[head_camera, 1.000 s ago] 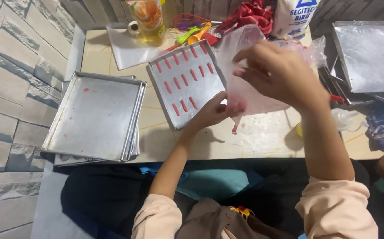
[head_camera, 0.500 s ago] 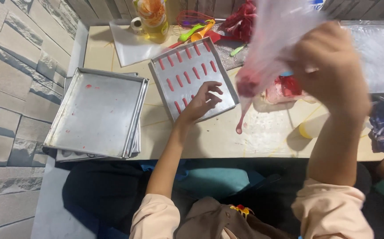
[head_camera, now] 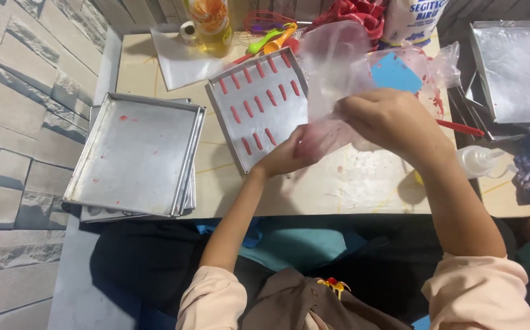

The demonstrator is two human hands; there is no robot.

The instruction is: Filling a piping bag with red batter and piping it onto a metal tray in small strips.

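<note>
A clear plastic piping bag (head_camera: 336,73) smeared with red batter is gripped by both hands over the table. My right hand (head_camera: 392,122) squeezes its upper part, knuckles up. My left hand (head_camera: 286,156) pinches the lower end of the bag, at the right edge of a metal baking tray (head_camera: 257,128). That tray is tilted and carries several short red piped strips in rows.
A stack of empty metal trays (head_camera: 132,156) sits at the table's left edge. Another tray (head_camera: 518,67) lies at the back right. A bottle of oil (head_camera: 211,23), a whisk, a red cloth, a flour bag (head_camera: 410,18) and a squeeze bottle (head_camera: 482,160) stand around.
My right hand has come down from high above the table to the bag's middle. My left hand has left the tray's surface and taken the bag's lower end.
</note>
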